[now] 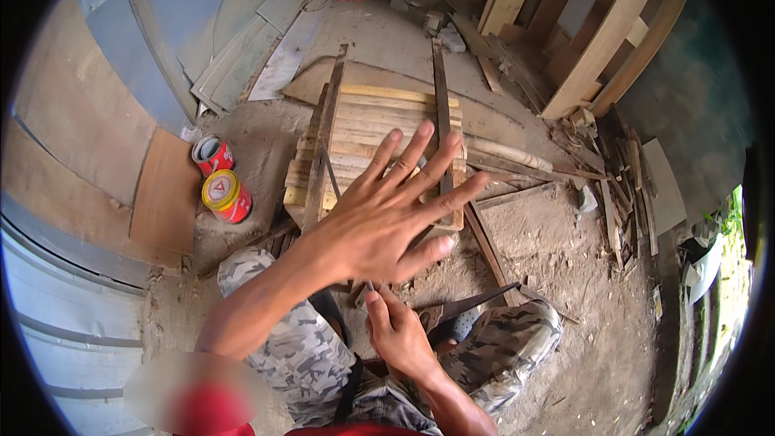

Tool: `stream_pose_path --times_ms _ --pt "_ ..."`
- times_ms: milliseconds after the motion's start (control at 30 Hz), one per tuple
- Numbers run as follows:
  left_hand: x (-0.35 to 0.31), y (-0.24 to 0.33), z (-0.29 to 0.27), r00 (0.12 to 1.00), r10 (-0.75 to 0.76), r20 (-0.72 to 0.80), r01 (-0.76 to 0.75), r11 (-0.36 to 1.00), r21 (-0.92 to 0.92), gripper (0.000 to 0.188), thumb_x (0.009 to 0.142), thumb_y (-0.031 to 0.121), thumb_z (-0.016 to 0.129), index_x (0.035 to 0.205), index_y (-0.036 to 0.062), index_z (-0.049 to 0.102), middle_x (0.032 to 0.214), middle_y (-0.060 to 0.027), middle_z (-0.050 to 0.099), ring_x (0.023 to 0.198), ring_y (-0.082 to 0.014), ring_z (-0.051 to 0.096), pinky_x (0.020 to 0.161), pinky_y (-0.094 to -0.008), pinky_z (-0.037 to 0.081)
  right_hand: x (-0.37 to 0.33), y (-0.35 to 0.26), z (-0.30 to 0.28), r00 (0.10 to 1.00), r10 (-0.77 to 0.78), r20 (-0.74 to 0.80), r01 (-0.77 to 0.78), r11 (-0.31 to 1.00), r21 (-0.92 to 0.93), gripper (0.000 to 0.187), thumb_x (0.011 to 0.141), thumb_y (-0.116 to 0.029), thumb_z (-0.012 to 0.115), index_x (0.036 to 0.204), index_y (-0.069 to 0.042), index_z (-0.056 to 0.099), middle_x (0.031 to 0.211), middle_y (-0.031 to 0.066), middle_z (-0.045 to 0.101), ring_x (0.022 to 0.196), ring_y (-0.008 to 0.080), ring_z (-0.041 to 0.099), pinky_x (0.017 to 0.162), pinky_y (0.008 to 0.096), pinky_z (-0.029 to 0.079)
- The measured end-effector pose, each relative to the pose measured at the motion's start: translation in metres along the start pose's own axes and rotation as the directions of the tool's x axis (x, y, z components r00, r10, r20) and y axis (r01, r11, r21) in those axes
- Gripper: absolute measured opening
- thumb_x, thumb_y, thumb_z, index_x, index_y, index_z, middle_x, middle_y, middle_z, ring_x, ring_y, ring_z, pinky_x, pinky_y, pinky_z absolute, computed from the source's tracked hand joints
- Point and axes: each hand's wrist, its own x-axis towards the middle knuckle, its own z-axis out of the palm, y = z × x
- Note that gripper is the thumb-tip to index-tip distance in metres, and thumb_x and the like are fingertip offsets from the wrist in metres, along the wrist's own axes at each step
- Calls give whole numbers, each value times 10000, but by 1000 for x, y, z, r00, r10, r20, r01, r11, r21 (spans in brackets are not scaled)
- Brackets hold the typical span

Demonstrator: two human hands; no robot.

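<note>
My left hand is held out with its back up and all its fingers spread wide. Nothing is in it, and it hangs over the near part of a stack of pale wooden slats. Two dark wooden strips, a left one and a right one, run lengthwise across the slats. Below and close to the left hand, my right hand is closed, its thumb pressed along the top. A thin tip shows beyond that thumb, but I cannot make out the held thing. My left hand hides part of the slats.
A dark flat blade lies by my right knee. At the left stand two paint cans, one open-topped and one yellow-lidded. Scrap wood is heaped along the right; a wooden frame leans behind it.
</note>
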Motion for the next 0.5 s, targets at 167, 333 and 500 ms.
stream_pose_path --times_ms 167,333,500 --pt "-5 -18 19 997 -21 79 26 998 -56 700 1014 592 297 1604 368 -7 1674 -108 -113 1526 -380 -125 1226 -572 -80 -2 3 -6 995 39 86 -45 997 66 522 1066 -384 437 1465 -51 480 778 220 670 786 297 710 755 409 521" --pt "-13 -29 48 976 -69 206 100 984 -146 742 1000 551 398 1615 336 44 1678 -129 -82 1525 -412 -108 1230 -572 -63 -7 -2 0 977 61 203 -114 960 256 519 1076 -364 462 1466 -23 475 628 0 512 533 86 478 530 280 421" --pt "-9 -20 21 991 -19 129 27 998 -60 719 1005 551 371 1617 329 66 1678 -130 -85 1526 -419 -98 1229 -578 -52 -9 -18 -6 991 65 115 -71 996 53 497 1059 -371 442 1462 -83 488 946 344 668 985 485 661 826 476 524"
